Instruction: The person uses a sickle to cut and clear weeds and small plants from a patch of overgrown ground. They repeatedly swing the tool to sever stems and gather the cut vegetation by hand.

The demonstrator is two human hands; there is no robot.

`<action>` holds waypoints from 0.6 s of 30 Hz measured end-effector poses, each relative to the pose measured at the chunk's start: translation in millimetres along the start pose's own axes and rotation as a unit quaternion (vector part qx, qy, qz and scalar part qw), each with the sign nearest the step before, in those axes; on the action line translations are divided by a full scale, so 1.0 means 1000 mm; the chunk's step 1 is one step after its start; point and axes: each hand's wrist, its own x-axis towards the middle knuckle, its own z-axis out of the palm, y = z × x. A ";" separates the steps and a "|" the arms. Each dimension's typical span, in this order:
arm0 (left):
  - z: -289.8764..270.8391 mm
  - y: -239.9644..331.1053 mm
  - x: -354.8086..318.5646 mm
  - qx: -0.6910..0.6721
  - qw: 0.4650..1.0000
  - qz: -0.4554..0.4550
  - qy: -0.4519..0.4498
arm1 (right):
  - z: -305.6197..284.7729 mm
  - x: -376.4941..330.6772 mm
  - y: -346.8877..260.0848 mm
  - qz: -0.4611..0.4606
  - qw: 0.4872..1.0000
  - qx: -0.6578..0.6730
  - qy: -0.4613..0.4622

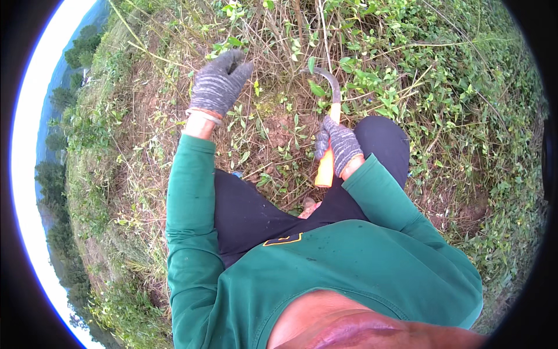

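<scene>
My right hand (340, 145), in a striped grey knit glove, is wrapped round the orange handle of a sickle (325, 170) beside my right knee. The sickle's dark curved blade points away from me, its tip hooking left among stems and leaves. Farther out on the left, my left hand (220, 84) wears a matching glove and hovers over the weeds (256, 125). Its thumb stands apart from the fingers, and I see nothing held between them. A pale band circles the left wrist.
Dense leafy plants (372, 64) and thin woody stems (296, 26) rise ahead and to the right. Dry grass and bare soil (282, 131) show between my bent knees. At the far left the slope meets trees (55, 174), hills and bright sky.
</scene>
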 end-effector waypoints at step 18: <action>0.143 -0.007 0.070 -0.076 0.989 -0.035 -0.126 | -0.003 0.071 0.042 0.043 0.968 -0.213 0.125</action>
